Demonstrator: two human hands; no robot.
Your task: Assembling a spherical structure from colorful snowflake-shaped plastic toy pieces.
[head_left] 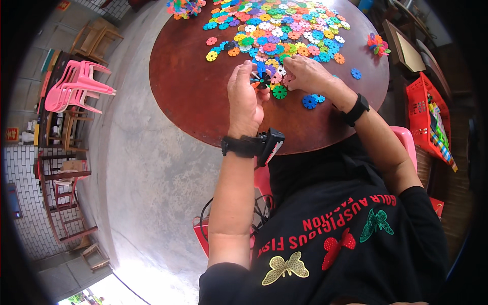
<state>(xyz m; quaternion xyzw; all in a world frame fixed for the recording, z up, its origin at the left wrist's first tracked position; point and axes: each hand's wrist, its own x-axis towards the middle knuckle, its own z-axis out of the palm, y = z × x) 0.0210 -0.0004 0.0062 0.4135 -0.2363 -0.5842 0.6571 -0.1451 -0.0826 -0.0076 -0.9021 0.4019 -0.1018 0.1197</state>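
Observation:
My left hand (pixel 245 96) is closed around a small cluster of interlocking plastic discs (pixel 262 80), in which black, blue and orange pieces show. To its right, my right hand (pixel 309 75) reaches down among loose discs with its fingers curled together; what sits between the fingertips is hidden. A green notched disc (pixel 279 92) lies between the two hands, near white and pink ones. Closer to me is a blue disc (pixel 309 102), with a lighter blue one beside it. Beyond my hands spreads a large pile of many-coloured discs (pixel 284 33).
The round brown table (pixel 188 86) carries two assembled disc balls, one at the right (pixel 377 44) and another at the far left (pixel 184 7). A lone blue disc (pixel 356 74) lies right. Stacked pink chairs (pixel 76 84) stand left; a red basket (pixel 419 114) is at right.

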